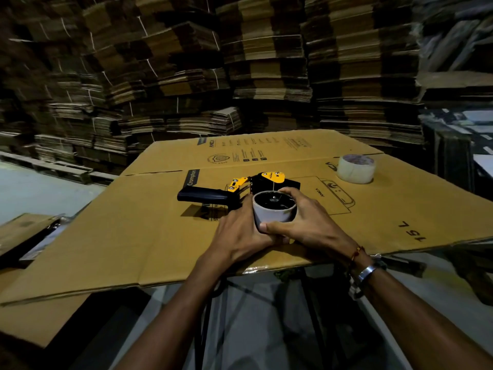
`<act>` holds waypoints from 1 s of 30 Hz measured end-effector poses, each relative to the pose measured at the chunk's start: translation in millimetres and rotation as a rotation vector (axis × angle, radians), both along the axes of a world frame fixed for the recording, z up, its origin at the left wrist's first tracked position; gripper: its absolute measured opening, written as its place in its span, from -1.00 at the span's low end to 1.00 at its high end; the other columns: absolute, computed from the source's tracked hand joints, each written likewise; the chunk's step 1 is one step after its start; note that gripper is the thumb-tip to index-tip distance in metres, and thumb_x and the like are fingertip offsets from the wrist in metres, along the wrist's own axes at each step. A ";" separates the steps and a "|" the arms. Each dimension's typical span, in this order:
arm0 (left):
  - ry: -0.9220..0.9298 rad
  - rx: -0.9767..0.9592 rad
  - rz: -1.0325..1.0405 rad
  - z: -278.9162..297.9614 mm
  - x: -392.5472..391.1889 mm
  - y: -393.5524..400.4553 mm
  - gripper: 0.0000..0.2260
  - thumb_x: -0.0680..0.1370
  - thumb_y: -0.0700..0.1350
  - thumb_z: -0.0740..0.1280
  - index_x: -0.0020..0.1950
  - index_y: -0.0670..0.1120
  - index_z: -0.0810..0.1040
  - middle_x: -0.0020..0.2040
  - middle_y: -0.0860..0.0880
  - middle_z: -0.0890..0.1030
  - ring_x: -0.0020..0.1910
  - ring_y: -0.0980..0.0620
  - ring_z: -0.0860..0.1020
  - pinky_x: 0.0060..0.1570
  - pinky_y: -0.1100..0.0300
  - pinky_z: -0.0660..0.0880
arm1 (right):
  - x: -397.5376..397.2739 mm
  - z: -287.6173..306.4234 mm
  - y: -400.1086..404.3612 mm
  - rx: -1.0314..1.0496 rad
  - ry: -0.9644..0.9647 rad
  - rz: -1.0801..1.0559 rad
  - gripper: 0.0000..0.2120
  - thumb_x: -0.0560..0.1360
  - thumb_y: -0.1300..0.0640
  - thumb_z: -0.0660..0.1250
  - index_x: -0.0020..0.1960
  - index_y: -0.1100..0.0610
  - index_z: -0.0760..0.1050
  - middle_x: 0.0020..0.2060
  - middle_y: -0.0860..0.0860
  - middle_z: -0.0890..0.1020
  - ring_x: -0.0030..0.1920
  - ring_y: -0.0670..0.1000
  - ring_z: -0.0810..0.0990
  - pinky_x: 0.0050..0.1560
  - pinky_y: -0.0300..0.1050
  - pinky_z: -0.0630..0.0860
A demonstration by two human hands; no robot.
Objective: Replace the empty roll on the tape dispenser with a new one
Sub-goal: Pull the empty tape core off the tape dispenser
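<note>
A black and yellow tape dispenser (240, 189) lies on its side on a flattened cardboard sheet (149, 231), handle pointing left. The empty grey cardboard roll (274, 213) sits on its hub, open end up. My left hand (240, 236) cups the roll's left and near side. My right hand (306, 222) wraps it from the right, thumb across the front and fingers over the far rim. A new roll of clear tape (356, 168) stands flat on the sheet at the far right, apart from both hands.
Tall stacks of flattened cartons (266, 62) wall in the far side. The cardboard sheet overhangs a dark metal stand (314, 303) near me. A clipboard (45, 236) lies on another cardboard piece at the left.
</note>
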State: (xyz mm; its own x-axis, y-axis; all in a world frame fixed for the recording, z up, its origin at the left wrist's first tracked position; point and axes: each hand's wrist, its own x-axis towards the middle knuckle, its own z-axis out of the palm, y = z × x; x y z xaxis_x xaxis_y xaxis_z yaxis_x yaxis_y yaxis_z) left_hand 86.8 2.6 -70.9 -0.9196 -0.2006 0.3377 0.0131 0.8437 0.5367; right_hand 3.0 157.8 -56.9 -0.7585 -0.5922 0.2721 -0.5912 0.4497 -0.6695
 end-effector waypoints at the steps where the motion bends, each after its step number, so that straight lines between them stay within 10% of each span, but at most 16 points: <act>1: -0.008 0.010 -0.004 0.4 0.7 0.1 -0.11 0.24 0.40 0.41 0.45 0.04 0.24 0.23 0.01 0.58 0.13 -0.05 0.58 0.01 0.15 0.42 | 0.1 0.5 0.2 0.001 0.000 0.000 -0.08 0.23 -0.31 0.55 0.47 -0.05 0.29 0.29 -0.02 0.56 0.20 -0.01 0.56 0.20 -0.05 0.55; 16: -0.208 0.283 -0.227 4.7 4.7 -16.6 -0.19 0.44 -0.02 0.52 0.55 0.09 0.10 0.39 0.04 0.42 0.37 0.04 0.41 0.37 0.07 0.41 | -1.3 0.1 1.7 -0.049 -0.142 0.102 -0.16 0.32 -0.08 0.60 0.47 -0.03 0.25 0.17 -0.15 0.50 0.17 -0.13 0.52 0.03 -0.37 0.42; 30: -0.226 0.344 -0.207 8.0 4.3 -8.2 -0.20 0.44 -0.16 0.44 0.50 0.25 0.06 0.33 0.09 0.41 0.33 0.03 0.40 0.35 0.02 0.38 | -5.9 -6.3 2.3 -0.057 -0.116 0.103 0.00 0.11 -0.29 0.59 0.44 -0.14 0.22 0.32 -0.06 0.50 0.31 -0.03 0.50 0.35 0.06 0.47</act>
